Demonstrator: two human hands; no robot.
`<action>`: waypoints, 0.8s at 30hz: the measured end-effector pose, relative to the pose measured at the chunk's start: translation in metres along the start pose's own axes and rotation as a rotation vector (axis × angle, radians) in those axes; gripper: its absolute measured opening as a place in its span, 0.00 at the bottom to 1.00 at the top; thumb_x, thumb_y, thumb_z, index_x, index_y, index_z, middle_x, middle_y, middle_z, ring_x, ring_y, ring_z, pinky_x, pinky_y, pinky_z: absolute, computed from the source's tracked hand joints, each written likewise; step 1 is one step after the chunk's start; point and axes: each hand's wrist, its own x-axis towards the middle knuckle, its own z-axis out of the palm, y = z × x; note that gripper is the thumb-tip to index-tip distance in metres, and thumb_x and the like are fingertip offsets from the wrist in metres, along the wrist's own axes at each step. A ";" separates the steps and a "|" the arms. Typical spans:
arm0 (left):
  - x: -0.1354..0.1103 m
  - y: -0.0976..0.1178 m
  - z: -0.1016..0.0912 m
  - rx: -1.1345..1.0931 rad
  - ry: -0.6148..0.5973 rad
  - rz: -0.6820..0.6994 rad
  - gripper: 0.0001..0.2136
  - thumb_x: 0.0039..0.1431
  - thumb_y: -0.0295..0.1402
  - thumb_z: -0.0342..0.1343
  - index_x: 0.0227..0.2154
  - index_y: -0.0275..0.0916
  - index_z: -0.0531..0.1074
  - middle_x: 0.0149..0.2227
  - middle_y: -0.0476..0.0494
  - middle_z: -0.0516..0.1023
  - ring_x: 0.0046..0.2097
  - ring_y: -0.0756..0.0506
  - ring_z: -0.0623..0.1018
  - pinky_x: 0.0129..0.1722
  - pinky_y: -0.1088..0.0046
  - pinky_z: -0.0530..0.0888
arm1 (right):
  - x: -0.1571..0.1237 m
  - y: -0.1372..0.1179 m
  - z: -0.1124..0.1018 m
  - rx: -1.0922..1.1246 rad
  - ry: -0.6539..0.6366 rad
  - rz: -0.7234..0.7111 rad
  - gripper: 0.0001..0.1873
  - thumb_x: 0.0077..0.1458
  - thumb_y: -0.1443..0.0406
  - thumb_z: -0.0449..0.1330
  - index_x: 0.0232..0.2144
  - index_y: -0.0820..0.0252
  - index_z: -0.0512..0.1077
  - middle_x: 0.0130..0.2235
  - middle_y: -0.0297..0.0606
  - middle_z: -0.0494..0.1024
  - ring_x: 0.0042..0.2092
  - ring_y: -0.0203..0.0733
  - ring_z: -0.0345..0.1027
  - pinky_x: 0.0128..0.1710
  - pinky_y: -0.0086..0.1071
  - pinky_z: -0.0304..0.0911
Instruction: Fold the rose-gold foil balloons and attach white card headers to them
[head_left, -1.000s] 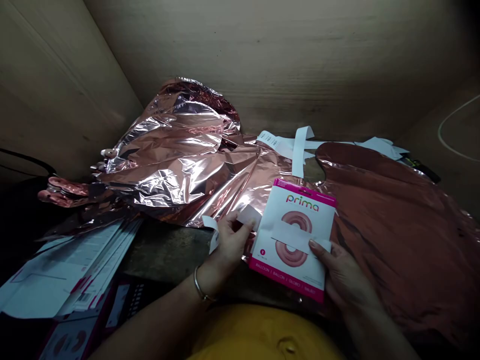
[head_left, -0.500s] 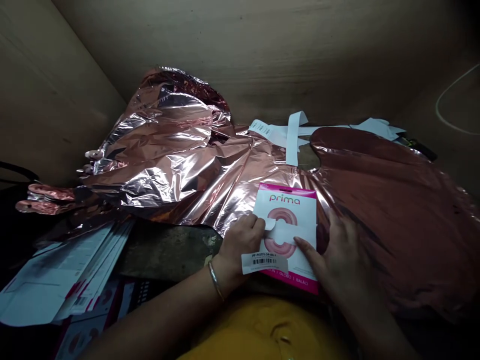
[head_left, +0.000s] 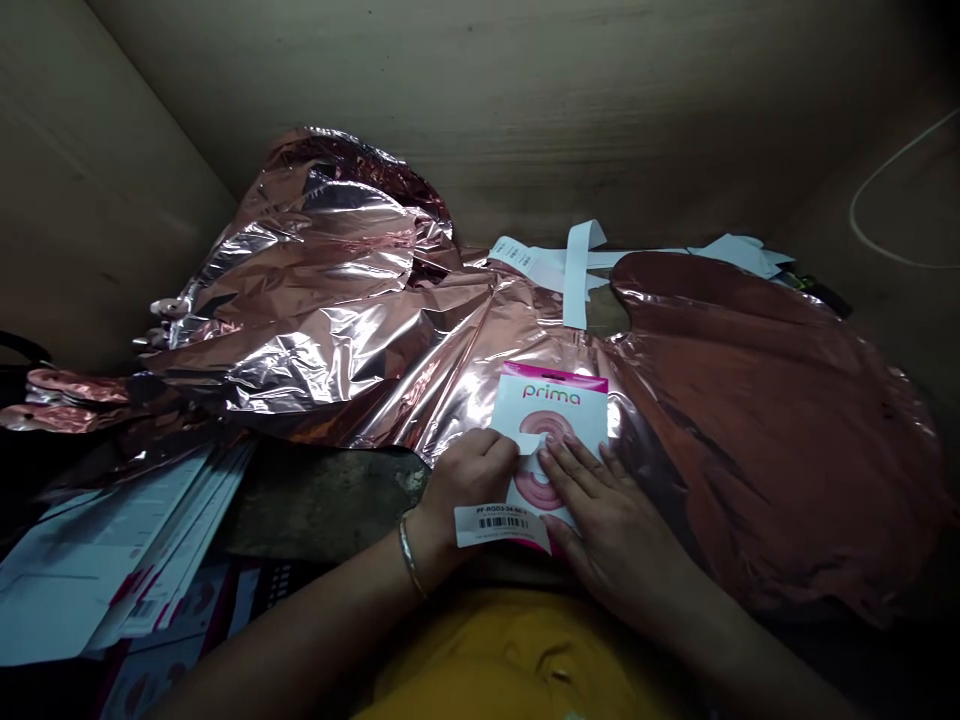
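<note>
A white and pink balloon packet [head_left: 581, 402], printed "prima" with a ring picture, lies on crinkled rose-gold foil balloons [head_left: 360, 350]. My left hand [head_left: 471, 472] is closed at the packet's left edge, with a small white label strip [head_left: 529, 442] coming out between its fingers. A barcode label [head_left: 499, 523] sticks out under that wrist, over the packet's lower left corner. My right hand [head_left: 600, 505] lies flat across the packet's middle and lower right, fingers stretched over the ring picture and the white strip.
Printed white cards [head_left: 150, 550] are piled at lower left. Behind the foil lie white label strips [head_left: 576, 275] and paper scraps [head_left: 739, 252]. A large smooth foil balloon [head_left: 780, 420] spreads to the right. Wooden panels [head_left: 480, 110] close off the back and left.
My right hand has moved left from the packet's right edge and now lies flat over its middle. My left hand stays closed at the left edge. The view has shifted slightly.
</note>
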 end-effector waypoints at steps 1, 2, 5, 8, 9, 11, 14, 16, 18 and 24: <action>0.000 0.000 -0.001 0.005 -0.014 0.029 0.12 0.66 0.33 0.47 0.27 0.37 0.69 0.28 0.46 0.72 0.31 0.48 0.70 0.31 0.73 0.68 | 0.000 -0.001 0.002 0.001 0.011 -0.001 0.27 0.64 0.62 0.47 0.63 0.69 0.58 0.64 0.45 0.58 0.66 0.50 0.48 0.62 0.53 0.51; 0.001 0.000 -0.002 0.010 -0.034 0.059 0.12 0.65 0.34 0.48 0.27 0.37 0.69 0.29 0.46 0.72 0.31 0.47 0.71 0.32 0.72 0.68 | 0.000 -0.001 0.003 0.002 0.024 -0.002 0.27 0.64 0.62 0.46 0.62 0.70 0.59 0.64 0.46 0.59 0.66 0.50 0.48 0.62 0.52 0.51; 0.004 0.001 -0.006 0.035 -0.122 0.122 0.10 0.65 0.35 0.50 0.29 0.37 0.70 0.31 0.45 0.73 0.34 0.46 0.72 0.34 0.71 0.69 | -0.002 -0.002 0.009 0.012 0.063 -0.007 0.27 0.64 0.63 0.46 0.62 0.72 0.58 0.64 0.48 0.59 0.66 0.51 0.47 0.62 0.52 0.51; 0.008 0.001 -0.008 0.070 -0.183 0.195 0.10 0.63 0.36 0.54 0.29 0.36 0.70 0.31 0.44 0.73 0.34 0.45 0.72 0.34 0.70 0.71 | -0.003 -0.002 0.013 0.040 0.096 0.004 0.31 0.64 0.62 0.46 0.64 0.76 0.52 0.65 0.50 0.56 0.67 0.50 0.45 0.62 0.51 0.52; 0.009 0.000 -0.009 0.084 -0.194 0.228 0.10 0.62 0.36 0.54 0.29 0.36 0.70 0.30 0.44 0.73 0.33 0.45 0.72 0.34 0.69 0.71 | -0.003 -0.002 0.013 0.048 0.092 0.005 0.31 0.64 0.62 0.47 0.64 0.74 0.51 0.65 0.49 0.56 0.67 0.50 0.45 0.62 0.52 0.51; 0.009 -0.002 -0.010 0.106 -0.202 0.300 0.09 0.64 0.33 0.52 0.28 0.35 0.70 0.29 0.44 0.74 0.32 0.45 0.72 0.33 0.69 0.71 | -0.003 -0.001 0.012 0.061 0.068 0.002 0.29 0.64 0.61 0.49 0.64 0.69 0.54 0.65 0.48 0.56 0.67 0.50 0.45 0.62 0.53 0.51; 0.005 -0.002 -0.013 0.035 -0.221 0.346 0.08 0.66 0.32 0.49 0.34 0.35 0.72 0.32 0.44 0.75 0.35 0.46 0.74 0.38 0.69 0.73 | -0.003 -0.001 0.012 0.080 0.052 0.011 0.27 0.64 0.60 0.50 0.62 0.66 0.59 0.64 0.49 0.58 0.67 0.51 0.46 0.62 0.54 0.51; 0.000 0.001 -0.014 -0.005 -0.177 0.280 0.09 0.66 0.33 0.50 0.42 0.34 0.71 0.40 0.41 0.76 0.42 0.45 0.75 0.44 0.68 0.74 | -0.002 -0.001 0.013 0.096 0.057 0.018 0.27 0.64 0.60 0.50 0.62 0.67 0.59 0.64 0.50 0.58 0.67 0.52 0.46 0.62 0.54 0.51; -0.007 0.006 -0.012 0.035 -0.114 0.255 0.12 0.66 0.32 0.49 0.47 0.30 0.69 0.47 0.35 0.75 0.49 0.42 0.73 0.50 0.64 0.72 | -0.001 -0.001 0.013 0.110 0.058 0.022 0.27 0.63 0.60 0.51 0.61 0.67 0.60 0.64 0.50 0.59 0.66 0.53 0.47 0.62 0.54 0.51; -0.014 0.013 -0.008 0.133 -0.179 0.259 0.14 0.68 0.30 0.44 0.49 0.28 0.68 0.51 0.32 0.73 0.52 0.41 0.73 0.53 0.63 0.71 | 0.004 -0.005 -0.016 0.384 0.339 0.100 0.18 0.64 0.64 0.49 0.52 0.65 0.70 0.55 0.48 0.72 0.59 0.51 0.62 0.57 0.48 0.59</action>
